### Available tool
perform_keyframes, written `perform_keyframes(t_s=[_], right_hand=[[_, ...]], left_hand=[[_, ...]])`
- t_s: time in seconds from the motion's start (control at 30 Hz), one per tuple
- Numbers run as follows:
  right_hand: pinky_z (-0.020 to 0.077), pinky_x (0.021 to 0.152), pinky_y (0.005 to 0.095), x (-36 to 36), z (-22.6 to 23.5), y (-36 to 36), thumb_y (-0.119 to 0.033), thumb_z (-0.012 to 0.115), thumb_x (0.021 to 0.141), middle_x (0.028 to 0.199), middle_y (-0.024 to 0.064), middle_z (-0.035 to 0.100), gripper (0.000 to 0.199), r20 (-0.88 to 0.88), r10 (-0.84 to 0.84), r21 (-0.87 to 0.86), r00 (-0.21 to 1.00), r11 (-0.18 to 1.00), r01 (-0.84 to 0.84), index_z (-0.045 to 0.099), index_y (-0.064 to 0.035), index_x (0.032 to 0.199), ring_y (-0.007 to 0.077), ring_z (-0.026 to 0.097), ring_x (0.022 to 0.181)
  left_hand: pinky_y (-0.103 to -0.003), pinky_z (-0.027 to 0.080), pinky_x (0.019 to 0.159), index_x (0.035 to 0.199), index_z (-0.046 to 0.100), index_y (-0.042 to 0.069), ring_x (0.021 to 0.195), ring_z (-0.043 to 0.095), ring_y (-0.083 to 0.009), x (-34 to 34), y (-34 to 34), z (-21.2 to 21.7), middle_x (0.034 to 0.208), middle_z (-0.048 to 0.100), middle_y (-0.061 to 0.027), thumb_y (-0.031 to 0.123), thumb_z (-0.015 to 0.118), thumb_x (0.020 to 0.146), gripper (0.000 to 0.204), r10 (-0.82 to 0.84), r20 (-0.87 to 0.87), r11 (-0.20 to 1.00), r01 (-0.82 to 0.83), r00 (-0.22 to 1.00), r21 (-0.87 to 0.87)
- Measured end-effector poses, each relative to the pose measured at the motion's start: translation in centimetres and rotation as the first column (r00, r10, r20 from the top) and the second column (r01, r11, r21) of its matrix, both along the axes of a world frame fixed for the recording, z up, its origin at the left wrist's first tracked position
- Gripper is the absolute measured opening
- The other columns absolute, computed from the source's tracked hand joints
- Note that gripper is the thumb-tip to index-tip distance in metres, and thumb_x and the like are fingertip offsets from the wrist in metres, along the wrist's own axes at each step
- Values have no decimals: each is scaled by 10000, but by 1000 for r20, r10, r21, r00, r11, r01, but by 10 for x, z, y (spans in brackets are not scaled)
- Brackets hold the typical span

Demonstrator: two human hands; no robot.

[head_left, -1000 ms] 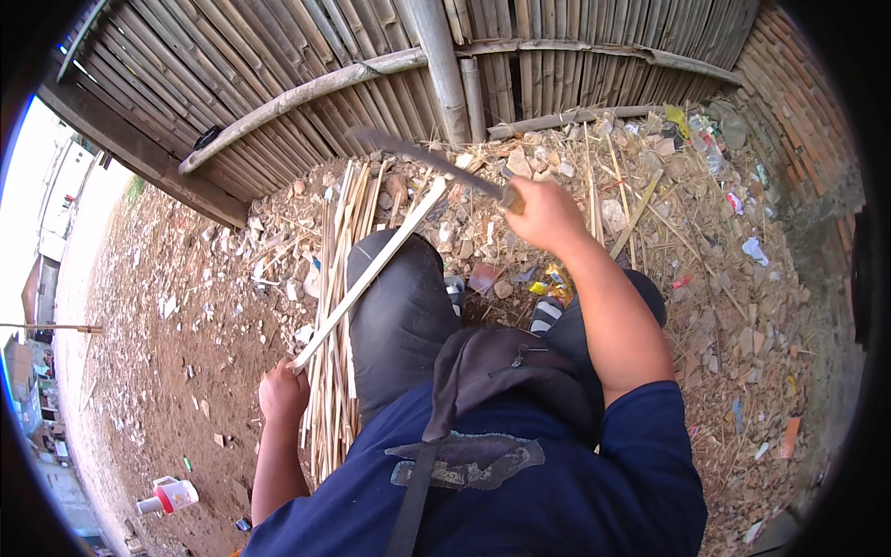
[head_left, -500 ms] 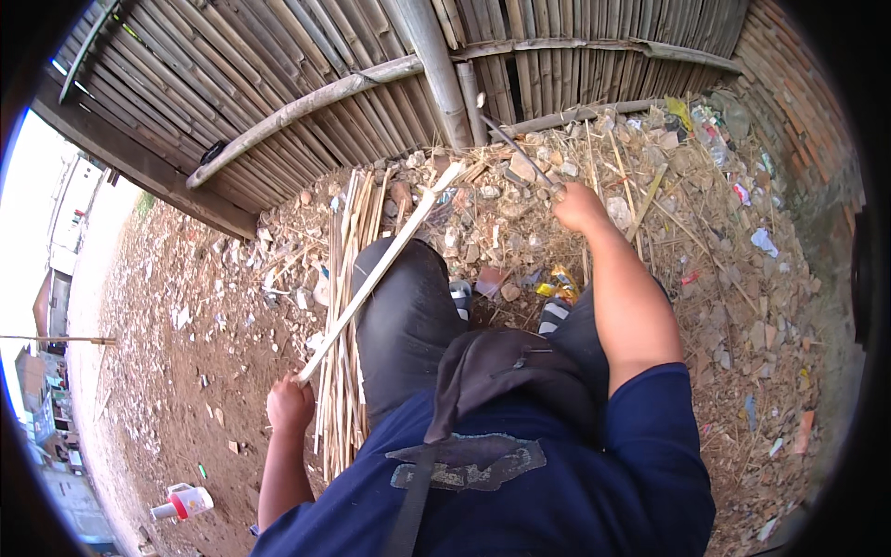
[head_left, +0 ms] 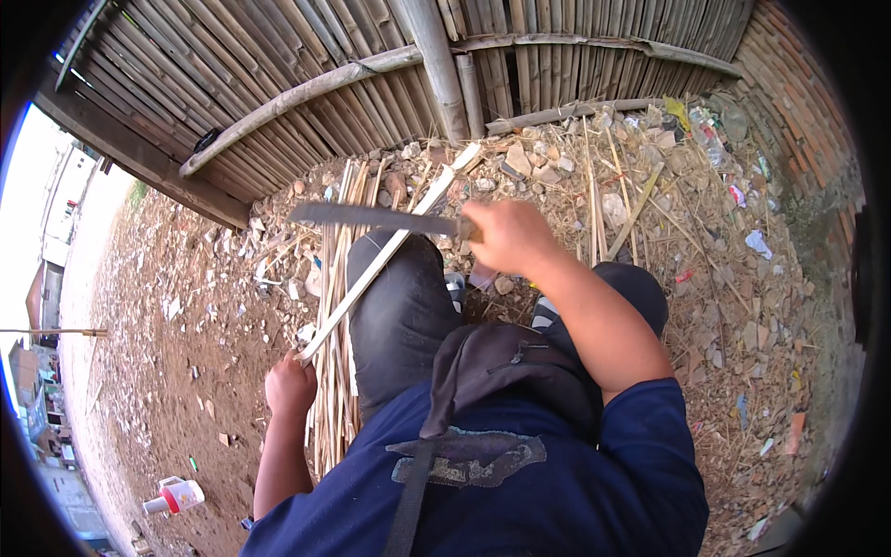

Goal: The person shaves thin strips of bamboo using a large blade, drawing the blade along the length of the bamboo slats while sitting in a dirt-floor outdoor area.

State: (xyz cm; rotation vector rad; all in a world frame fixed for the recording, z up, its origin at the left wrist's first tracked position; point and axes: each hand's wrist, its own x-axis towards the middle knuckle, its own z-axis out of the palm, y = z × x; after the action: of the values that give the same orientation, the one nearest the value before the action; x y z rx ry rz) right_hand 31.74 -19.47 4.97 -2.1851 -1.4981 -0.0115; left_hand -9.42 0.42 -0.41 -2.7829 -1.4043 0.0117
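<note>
My left hand [head_left: 291,384] is closed round the near end of a long pale bamboo strip [head_left: 364,281]. The strip slants up and to the right across my left knee, its far end above the rubble. In my right hand [head_left: 513,236] I grip the wooden handle of a machete [head_left: 376,219]. Its dark blade points left and lies over the strip in view, just beyond my left knee; whether it touches the strip I cannot tell. A bundle of thin bamboo strips [head_left: 327,408] lies on the ground beside my left leg, partly hidden beneath the held strip.
A bamboo slat wall [head_left: 343,102] with a round post [head_left: 436,70] stands ahead, and a brick wall [head_left: 807,111] at the right. Stones, straw and litter cover the ground. A white and red container [head_left: 183,496] lies at the lower left. Loose sticks [head_left: 640,209] lie at the right.
My right hand has swung the machete left and inward, from pointing at the wall to lying across the strip. My left hand keeps its hold, nearly in place.
</note>
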Motion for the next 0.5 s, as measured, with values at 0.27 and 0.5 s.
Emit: perform_keyframes(t_s=[0.27,0.5], right_hand=[[551,820,479,92,-45,-15,-207,608,964,1038,149,732,232,-225,-544,-341,809,821,458,691,-99,1152,327,716,949],[564,787,466,72,-9,-17,-214,669,859,936,172,728,246,-349,-478,-181,806,879,442,680,-105,1078,345,717,895]], left_hand=[[-561,559,675,851,637,40,716,689,-453,-4,8,1,739,677,-254,244,574,899,219,30,21,999,-31,999,26],[-565,554,666,815,623,38,714,688,-455,-5,0,1,727,673,-250,246,578,888,225,19,27,1000,-19,999,6]])
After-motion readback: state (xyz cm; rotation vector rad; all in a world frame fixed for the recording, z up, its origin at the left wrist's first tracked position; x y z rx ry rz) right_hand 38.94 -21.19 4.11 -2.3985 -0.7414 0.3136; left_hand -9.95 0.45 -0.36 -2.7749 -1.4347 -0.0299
